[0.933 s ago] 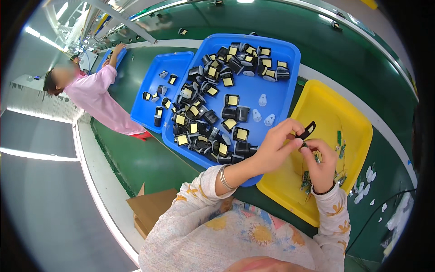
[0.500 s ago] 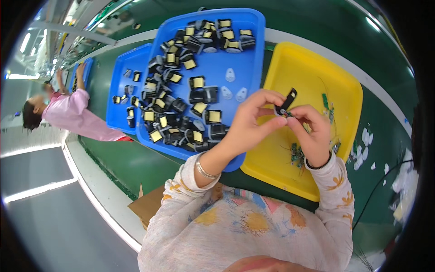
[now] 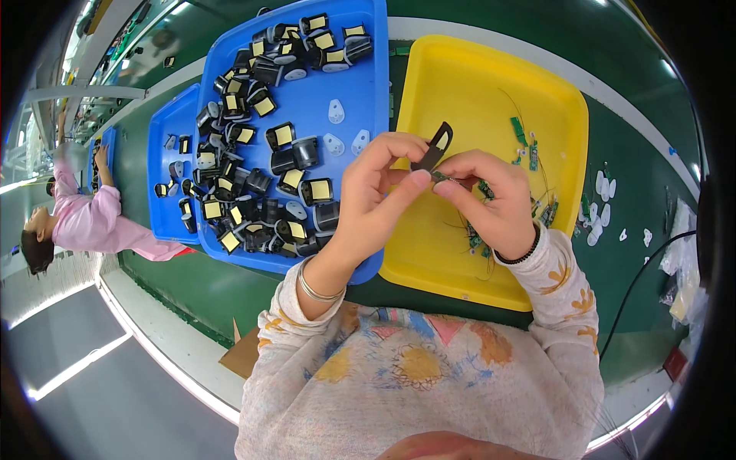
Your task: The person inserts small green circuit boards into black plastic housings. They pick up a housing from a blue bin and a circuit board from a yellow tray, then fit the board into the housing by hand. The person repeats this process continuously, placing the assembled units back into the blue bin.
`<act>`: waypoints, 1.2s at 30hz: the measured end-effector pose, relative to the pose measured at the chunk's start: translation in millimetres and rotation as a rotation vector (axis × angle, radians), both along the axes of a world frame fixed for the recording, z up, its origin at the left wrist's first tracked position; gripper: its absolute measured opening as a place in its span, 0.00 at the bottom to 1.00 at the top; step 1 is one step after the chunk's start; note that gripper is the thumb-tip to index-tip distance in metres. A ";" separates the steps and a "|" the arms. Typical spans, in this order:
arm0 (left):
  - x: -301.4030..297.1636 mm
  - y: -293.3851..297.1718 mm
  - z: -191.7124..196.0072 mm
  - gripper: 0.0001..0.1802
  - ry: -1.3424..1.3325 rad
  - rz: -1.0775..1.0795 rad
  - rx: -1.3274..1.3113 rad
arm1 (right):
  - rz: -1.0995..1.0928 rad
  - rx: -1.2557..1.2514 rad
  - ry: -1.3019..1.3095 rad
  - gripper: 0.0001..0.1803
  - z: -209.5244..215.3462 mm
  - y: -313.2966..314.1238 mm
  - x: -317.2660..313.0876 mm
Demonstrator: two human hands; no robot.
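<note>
Over the yellow tray (image 3: 491, 282), both hands meet at one small part. My left hand (image 3: 376, 192) is closed round a black plastic housing (image 3: 432, 153), which tilts up and shows a pale yellow patch inside. Against its lower end, the fingertips of my right hand (image 3: 491, 195) pinch a small green circuit board (image 3: 439, 177), mostly hidden by the fingers. Below and beyond the right hand lie loose green circuit boards (image 3: 518, 132) with thin wires in the yellow tray.
Left of it, a large blue tray (image 3: 360, 92) holds many black housings (image 3: 291, 157) with yellow patches and a few clear teardrop-shaped pieces (image 3: 336, 112). A smaller blue tray (image 3: 165, 211) adjoins it. White pieces (image 3: 602, 188) and a black cable (image 3: 640, 280) lie right. A co-worker (image 3: 92, 215) sits far left.
The whole view has shifted, so trays and hands appear farther left. The black housing has tilted a little in my left hand; both hands stay together at it.
</note>
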State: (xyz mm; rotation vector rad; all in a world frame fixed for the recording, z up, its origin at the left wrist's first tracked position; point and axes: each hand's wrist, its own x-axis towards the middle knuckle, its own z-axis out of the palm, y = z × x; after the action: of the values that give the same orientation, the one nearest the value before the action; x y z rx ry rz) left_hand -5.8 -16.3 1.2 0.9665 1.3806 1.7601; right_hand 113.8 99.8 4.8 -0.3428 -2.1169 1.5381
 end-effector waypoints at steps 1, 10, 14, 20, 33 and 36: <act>0.9 -0.3 -0.5 0.08 0.037 0.023 -0.006 | -0.001 -0.011 -0.002 0.07 -0.4 -0.6 0.1; -0.3 3.2 -2.1 0.10 0.092 0.014 -0.112 | 0.041 -0.315 -0.041 0.09 -1.1 3.8 0.8; -4.3 5.2 -9.3 0.15 0.291 0.085 -0.007 | 0.064 -0.418 -0.006 0.08 -3.2 3.6 -0.6; -3.7 0.8 -2.8 0.19 0.319 0.260 0.021 | 0.120 -0.503 -0.063 0.06 0.3 5.2 1.1; 1.2 1.0 1.4 0.19 -0.209 -0.053 -0.061 | 0.159 -0.810 0.011 0.07 6.2 7.2 1.3; 1.4 0.5 0.1 0.19 -0.205 -0.059 -0.061 | 0.164 -0.803 0.010 0.07 5.4 8.1 1.7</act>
State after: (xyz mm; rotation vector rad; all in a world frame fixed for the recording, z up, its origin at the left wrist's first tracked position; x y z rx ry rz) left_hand -4.4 -15.8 1.3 0.7636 1.2558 1.7117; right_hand 115.6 107.8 10.2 -0.4282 -1.4501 2.4339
